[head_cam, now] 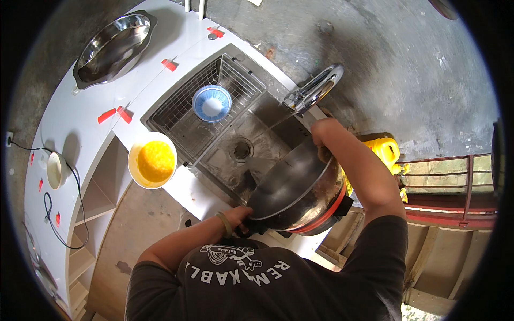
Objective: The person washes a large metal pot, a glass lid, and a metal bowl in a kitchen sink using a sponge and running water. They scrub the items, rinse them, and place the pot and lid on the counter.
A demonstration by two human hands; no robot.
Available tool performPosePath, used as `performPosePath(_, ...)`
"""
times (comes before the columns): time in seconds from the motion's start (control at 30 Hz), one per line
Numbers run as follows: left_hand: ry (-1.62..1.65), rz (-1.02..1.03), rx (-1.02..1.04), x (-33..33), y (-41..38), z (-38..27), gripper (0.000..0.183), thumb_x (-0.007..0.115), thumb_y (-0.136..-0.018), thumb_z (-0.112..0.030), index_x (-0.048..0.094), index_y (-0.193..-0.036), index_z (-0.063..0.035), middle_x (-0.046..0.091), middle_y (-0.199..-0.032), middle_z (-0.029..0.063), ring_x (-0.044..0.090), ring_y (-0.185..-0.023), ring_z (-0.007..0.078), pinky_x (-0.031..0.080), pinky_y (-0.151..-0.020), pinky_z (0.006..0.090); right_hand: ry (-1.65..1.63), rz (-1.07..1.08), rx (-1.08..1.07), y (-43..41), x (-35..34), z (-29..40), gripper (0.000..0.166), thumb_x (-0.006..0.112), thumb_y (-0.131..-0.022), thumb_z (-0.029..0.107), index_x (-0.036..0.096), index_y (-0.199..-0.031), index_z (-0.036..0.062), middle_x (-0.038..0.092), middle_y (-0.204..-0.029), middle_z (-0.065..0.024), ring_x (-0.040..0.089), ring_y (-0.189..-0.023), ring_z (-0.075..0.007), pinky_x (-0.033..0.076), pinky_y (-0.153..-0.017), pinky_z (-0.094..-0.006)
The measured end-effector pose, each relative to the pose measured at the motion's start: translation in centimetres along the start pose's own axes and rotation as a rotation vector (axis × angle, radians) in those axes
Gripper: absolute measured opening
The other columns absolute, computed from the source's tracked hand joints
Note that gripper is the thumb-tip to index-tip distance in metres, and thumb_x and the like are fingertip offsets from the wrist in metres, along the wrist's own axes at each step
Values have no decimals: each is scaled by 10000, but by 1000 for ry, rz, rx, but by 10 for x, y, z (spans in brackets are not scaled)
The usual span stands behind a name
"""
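A large dark-lined metal wok [287, 180] is tilted toward the stainless steel sink [263, 130], its near lip over the basin edge. My left hand [239, 218] grips its side at the lower left, where a dark handle shows partly. My right hand [324, 132] is closed at the opposite rim, its fingers partly hidden. Below the wok's polished outside, an orange-red band [321, 214] and a dark base show; whether they belong to it I cannot tell. A blue-and-white bowl [212, 103] stands in the wire basket [180, 120] inside the sink.
A white bowl of yellow liquid [156, 162] stands at the counter's inner corner. Above the sink rises a chrome faucet [313, 90]. Along the left counter [132, 86] are an oval steel pan [114, 48], a small bowl [57, 170] and a black cable [80, 200]. Right sits a yellow jug [383, 152].
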State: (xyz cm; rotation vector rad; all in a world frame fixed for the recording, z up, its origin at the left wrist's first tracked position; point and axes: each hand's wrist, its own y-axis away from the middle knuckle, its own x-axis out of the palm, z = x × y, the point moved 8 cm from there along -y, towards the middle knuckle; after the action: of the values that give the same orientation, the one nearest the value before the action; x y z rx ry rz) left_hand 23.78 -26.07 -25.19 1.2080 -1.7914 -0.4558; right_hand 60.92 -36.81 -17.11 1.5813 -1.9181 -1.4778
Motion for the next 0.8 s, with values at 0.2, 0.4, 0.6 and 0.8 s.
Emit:
performPosePath(0.2, -338, -11, 334, -18, -3, -6, 359, 721, -659, -67, 533, -956, 5, 600, -891, 203, 634, -750, 293, 503, -580, 407, 55, -174, -27, 83, -69, 30, 259, 665, -669, 247, 721, -909, 167, 687, -946, -37, 645, -895, -241, 517, -720, -348)
performPosePath(0.4, -243, -16, 283, -17, -17, 7, 290, 424, -884, -225, 577, -1016, -17, 592, -853, 129, 601, -563, 250, 490, -496, 354, -16, -241, -56, 72, -68, 24, 221, 731, -600, 215, 710, -769, 75, 683, -826, -108, 668, -750, -248, 543, -634, -334)
performPosePath(0.6, -200, 63, 236, 1, -8, -7, 214, 516, -840, -118, 557, -1012, 4, 602, -858, 143, 610, -692, 258, 492, -483, 383, -37, -107, 19, 91, -55, 15, 239, 682, -651, 200, 715, -871, 112, 676, -932, -99, 652, -857, -261, 530, -711, -359)
performPosePath(0.8, -859, -170, 565, -36, 10, -50, 228, 619, -764, -29, 527, -959, 45, 587, -809, 164, 609, -858, 278, 544, -549, 379, -134, -352, 6, 86, -58, 1, 235, 639, -676, 174, 711, -887, 100, 670, -959, -122, 644, -894, -282, 524, -752, -386)
